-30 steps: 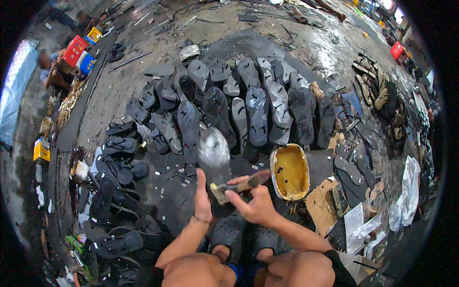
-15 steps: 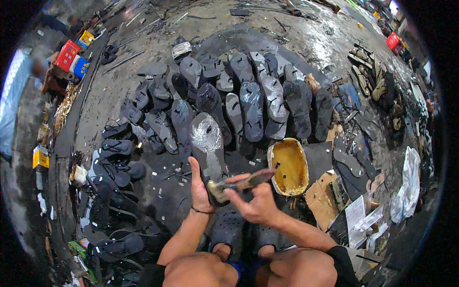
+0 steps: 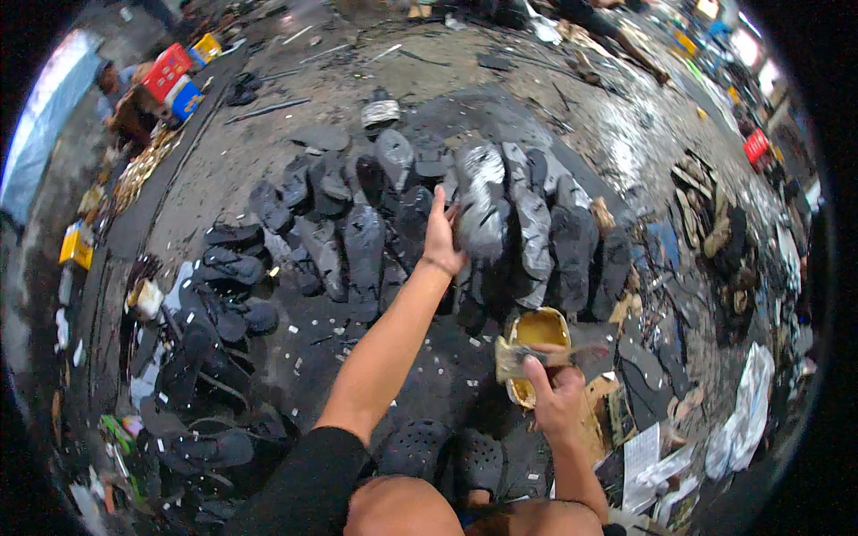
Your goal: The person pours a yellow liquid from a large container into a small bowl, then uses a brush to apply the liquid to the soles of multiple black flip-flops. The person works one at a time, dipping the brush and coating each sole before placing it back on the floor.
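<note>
My left hand (image 3: 441,234) is stretched out far over the rows of dark soles, its thumb up along the edge of a glossy grey sandal sole (image 3: 483,201). It grips that sole, which is blurred by motion; the fingers are mostly hidden beneath it. My right hand (image 3: 559,397) is closed round the handle of a brush (image 3: 517,359), smeared by motion. The brush head lies across the near part of an oblong pale-rimmed tub (image 3: 567,326) holding yellowish-brown liquid. Several other soles and sandals (image 3: 364,259) lie close together ahead of me, some with wet-looking shiny tops.
Dark sandals (image 3: 231,268) are heaped at the left. Cardboard (image 3: 597,427), paper sheets (image 3: 642,456) and a clear plastic bag (image 3: 744,411) lie at the right. Beyond sits a pile of brownish sandals (image 3: 715,210). A person (image 3: 112,85) is at the far left beside coloured crates (image 3: 168,73).
My left hand has carried the glossy sole forward and right, onto or over the rows. My right hand has moved the brush away from the sole, rightward to the tub. The view has shifted.
</note>
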`<action>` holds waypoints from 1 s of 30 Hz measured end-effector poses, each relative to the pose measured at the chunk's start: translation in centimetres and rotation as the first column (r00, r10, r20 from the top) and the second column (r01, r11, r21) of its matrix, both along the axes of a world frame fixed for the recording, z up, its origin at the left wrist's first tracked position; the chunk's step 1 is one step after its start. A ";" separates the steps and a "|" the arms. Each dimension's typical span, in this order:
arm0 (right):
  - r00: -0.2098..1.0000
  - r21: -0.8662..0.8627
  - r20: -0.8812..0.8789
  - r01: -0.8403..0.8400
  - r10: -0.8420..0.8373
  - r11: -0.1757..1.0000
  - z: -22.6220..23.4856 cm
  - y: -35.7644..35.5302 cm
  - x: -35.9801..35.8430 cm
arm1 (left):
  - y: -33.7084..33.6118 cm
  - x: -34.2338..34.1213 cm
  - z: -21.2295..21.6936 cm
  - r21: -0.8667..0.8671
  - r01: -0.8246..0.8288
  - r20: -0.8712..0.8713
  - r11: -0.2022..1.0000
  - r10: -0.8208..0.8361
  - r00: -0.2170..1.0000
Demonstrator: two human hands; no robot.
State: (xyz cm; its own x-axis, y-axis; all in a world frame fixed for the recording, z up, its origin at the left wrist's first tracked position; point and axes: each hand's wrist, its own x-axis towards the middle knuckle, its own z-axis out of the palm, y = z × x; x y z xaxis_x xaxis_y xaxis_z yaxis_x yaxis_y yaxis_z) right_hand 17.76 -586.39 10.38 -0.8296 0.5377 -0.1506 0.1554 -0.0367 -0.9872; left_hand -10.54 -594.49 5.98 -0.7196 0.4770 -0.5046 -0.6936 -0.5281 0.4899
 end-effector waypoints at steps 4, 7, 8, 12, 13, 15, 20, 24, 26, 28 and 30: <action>0.974 0.465 0.190 0.018 -0.120 0.885 -5.3 3.9 4.2 | -5.7 3.7 -5.9 -0.190 -0.196 -0.327 0.962 0.127 0.936; 0.954 0.714 0.214 -0.006 -0.211 0.700 -8.5 7.7 5.5 | -12.8 11.4 -5.7 -0.689 -0.207 -0.580 0.695 -0.358 0.732; 0.969 0.827 0.153 -0.018 -0.193 0.562 -10.0 8.3 5.6 | -15.9 12.6 -3.6 -0.732 -0.346 -0.650 0.587 -0.449 0.613; 0.974 0.717 -0.005 0.163 -0.228 0.678 -8.3 7.7 4.4 | -28.4 12.0 3.2 -0.657 -0.754 -0.518 -0.025 -0.712 0.475; 0.948 0.732 0.077 0.156 -0.308 0.663 -6.0 7.4 4.8 | -31.4 11.6 3.8 -0.623 -0.749 -0.423 -0.225 -0.709 0.565; 0.882 0.775 0.364 -0.108 -0.299 0.623 -5.1 6.5 5.7 | -37.6 10.7 3.6 -0.406 -0.651 -0.187 -0.642 -0.639 0.746; 0.860 0.543 0.509 -0.281 -0.045 0.791 -7.2 6.7 10.0 | -42.2 9.8 4.7 -0.320 -0.499 -0.008 -0.805 -0.524 0.852; 0.815 0.659 0.559 -0.329 -0.149 0.677 -5.6 6.7 10.1 | -29.6 15.6 10.0 -0.495 -0.850 -0.356 0.180 -0.934 0.010; 0.797 0.681 0.589 -0.401 -0.133 0.613 -6.1 6.1 10.1 | -27.5 20.3 5.9 -0.638 -0.586 -0.488 0.499 -0.851 -0.193; 0.840 0.713 0.517 -0.317 -0.165 0.625 -6.0 4.6 9.9 | -27.1 24.0 0.2 -0.823 -0.339 -0.470 0.457 -0.881 -0.048; 0.866 0.682 0.496 -0.341 -0.065 0.647 -5.8 4.2 10.5 | -30.1 27.0 -5.8 -0.964 -0.140 -0.222 0.226 -0.974 -0.046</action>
